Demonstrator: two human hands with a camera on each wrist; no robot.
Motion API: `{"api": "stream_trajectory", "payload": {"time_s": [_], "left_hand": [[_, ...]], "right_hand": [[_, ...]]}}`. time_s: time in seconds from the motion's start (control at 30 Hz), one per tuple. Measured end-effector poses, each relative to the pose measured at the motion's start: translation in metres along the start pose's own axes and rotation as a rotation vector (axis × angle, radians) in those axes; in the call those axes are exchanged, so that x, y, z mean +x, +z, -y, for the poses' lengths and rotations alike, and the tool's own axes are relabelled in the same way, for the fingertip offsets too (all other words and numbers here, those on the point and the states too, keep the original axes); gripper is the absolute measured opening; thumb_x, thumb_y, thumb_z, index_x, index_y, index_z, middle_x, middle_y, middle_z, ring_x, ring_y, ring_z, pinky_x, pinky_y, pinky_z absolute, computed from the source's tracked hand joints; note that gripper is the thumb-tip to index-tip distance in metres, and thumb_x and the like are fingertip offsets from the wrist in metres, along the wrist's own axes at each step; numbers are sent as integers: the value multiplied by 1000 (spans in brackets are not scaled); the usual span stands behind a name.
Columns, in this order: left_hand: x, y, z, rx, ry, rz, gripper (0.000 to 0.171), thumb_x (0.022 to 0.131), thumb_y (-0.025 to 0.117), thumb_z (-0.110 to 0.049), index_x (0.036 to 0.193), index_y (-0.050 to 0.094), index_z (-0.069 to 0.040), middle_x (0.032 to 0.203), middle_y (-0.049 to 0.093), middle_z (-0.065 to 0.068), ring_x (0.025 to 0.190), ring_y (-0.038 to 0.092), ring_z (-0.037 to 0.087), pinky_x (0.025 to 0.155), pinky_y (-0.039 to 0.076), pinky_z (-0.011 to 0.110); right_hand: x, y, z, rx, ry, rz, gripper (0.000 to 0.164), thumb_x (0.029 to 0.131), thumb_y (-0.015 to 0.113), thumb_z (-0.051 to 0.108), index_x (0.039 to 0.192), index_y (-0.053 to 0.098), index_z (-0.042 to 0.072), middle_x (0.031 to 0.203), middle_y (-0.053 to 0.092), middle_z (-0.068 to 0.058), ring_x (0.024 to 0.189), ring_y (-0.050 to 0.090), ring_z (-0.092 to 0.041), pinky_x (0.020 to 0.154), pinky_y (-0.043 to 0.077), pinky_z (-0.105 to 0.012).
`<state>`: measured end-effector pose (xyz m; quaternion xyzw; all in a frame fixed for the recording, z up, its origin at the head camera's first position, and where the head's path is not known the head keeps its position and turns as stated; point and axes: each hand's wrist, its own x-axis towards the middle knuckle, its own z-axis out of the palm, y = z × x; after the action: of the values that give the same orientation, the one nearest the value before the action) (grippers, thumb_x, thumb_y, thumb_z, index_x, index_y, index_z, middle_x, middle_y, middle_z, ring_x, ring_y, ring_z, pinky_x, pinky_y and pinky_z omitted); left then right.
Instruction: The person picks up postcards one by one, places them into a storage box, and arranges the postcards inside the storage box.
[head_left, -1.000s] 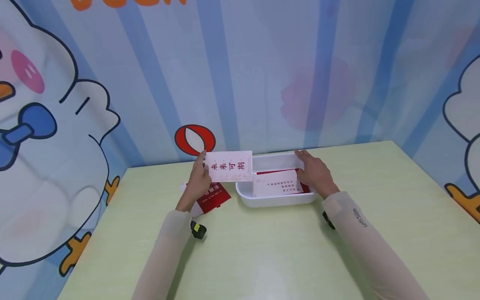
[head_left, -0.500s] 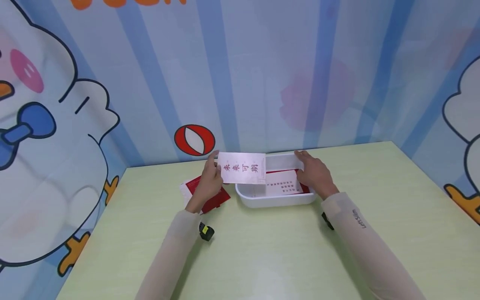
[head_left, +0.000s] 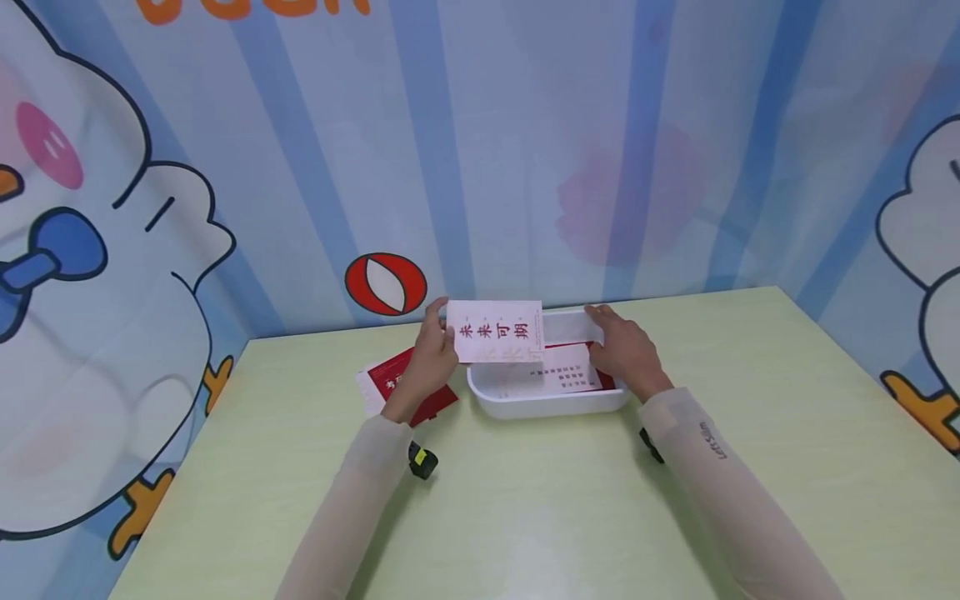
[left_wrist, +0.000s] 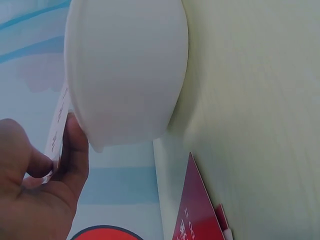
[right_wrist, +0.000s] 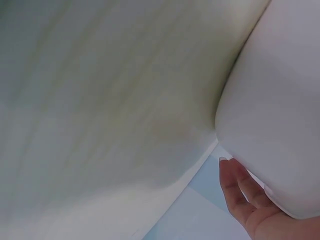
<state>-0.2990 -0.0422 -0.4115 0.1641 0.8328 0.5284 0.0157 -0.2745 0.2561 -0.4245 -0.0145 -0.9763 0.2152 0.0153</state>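
Observation:
My left hand [head_left: 429, 358] pinches a white card [head_left: 495, 332] with large red characters by its left end, thumb in front and fingers behind. The card is held up over the left part of a white plastic basin [head_left: 551, 407]; in the left wrist view the card [left_wrist: 56, 130] appears edge-on beside the basin's outer wall [left_wrist: 125, 75]. My right hand [head_left: 630, 354] grips the basin's right end, its fingers [right_wrist: 232, 185] lying along the outside in the right wrist view. Inside the basin lie a white printed card [head_left: 567, 368] and something red under it, partly hidden.
Left of the basin, a red card [head_left: 437, 405] and a whitish one [head_left: 367, 390] overlap on the pale table [head_left: 540, 500], partly behind my left hand. A printed cloth backdrop [head_left: 510, 167] rises behind the table's far edge.
My left hand has carried the white card to the right, farther over the basin. More of the red card on the table shows left of my hand. My right hand stays on the basin.

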Motion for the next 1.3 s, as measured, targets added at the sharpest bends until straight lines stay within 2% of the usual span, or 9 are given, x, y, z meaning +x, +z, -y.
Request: {"api": "stream_trajectory", "payload": {"time_s": [0.13, 0.37, 0.47, 0.73, 0.83, 0.97, 1.17, 1.3], "left_hand": [[2, 7, -6, -9, 17, 6, 63, 105, 42, -9, 158, 8, -14, 138, 48, 16, 116, 57, 29, 89, 59, 40], [7, 18, -17, 41, 3, 11, 58, 105, 36, -4, 157, 10, -11, 137, 49, 18, 119, 57, 29, 100, 54, 43], [9, 23, -18, 54, -8, 18, 57, 106, 34, -5, 157, 10, -11, 133, 51, 19, 115, 58, 28, 100, 53, 42], [14, 30, -20, 81, -4, 16, 55, 106, 34, -5, 156, 10, -9, 130, 52, 20, 108, 59, 28, 94, 55, 40], [18, 33, -23, 85, 2, 32, 55, 106, 34, -6, 155, 9, -8, 125, 55, 21, 97, 60, 26, 83, 54, 33], [24, 38, -24, 82, -5, 76, 54, 106, 33, -8, 154, 9, -7, 121, 58, 21, 85, 57, 23, 69, 45, 27], [27, 42, -22, 91, -52, 85, 52, 106, 37, -12, 153, 13, -9, 126, 57, 20, 91, 58, 23, 71, 46, 26], [28, 45, -20, 93, -58, 85, 51, 106, 39, -13, 151, 16, -8, 124, 57, 20, 91, 60, 25, 71, 47, 28]], "right_hand": [[-1, 0, 1, -6, 4, 4, 69, 91, 50, 11, 157, 29, 12, 164, 25, -18, 140, 39, -47, 108, 41, -60], [0, 2, 3, -7, -1, -4, 69, 91, 51, 11, 156, 30, 13, 163, 27, -17, 139, 41, -47, 107, 42, -59], [0, 3, 4, -9, 3, 4, 69, 91, 52, 11, 156, 30, 13, 163, 27, -17, 139, 41, -46, 107, 42, -60], [1, 3, 6, -31, -13, 4, 68, 92, 51, 13, 156, 30, 14, 163, 28, -16, 135, 47, -46, 102, 47, -58], [1, 2, 5, -44, -3, 4, 68, 92, 52, 13, 157, 30, 14, 163, 27, -16, 138, 44, -46, 106, 44, -59], [2, -1, 4, -39, 11, 0, 69, 92, 53, 13, 157, 29, 14, 163, 26, -17, 140, 40, -46, 108, 41, -61], [2, -3, 4, -28, 27, 8, 70, 92, 52, 14, 157, 28, 14, 164, 25, -17, 143, 36, -46, 111, 37, -61], [1, -2, 2, -28, 28, 8, 69, 92, 51, 14, 157, 29, 14, 164, 26, -17, 143, 36, -46, 111, 37, -61]]}}
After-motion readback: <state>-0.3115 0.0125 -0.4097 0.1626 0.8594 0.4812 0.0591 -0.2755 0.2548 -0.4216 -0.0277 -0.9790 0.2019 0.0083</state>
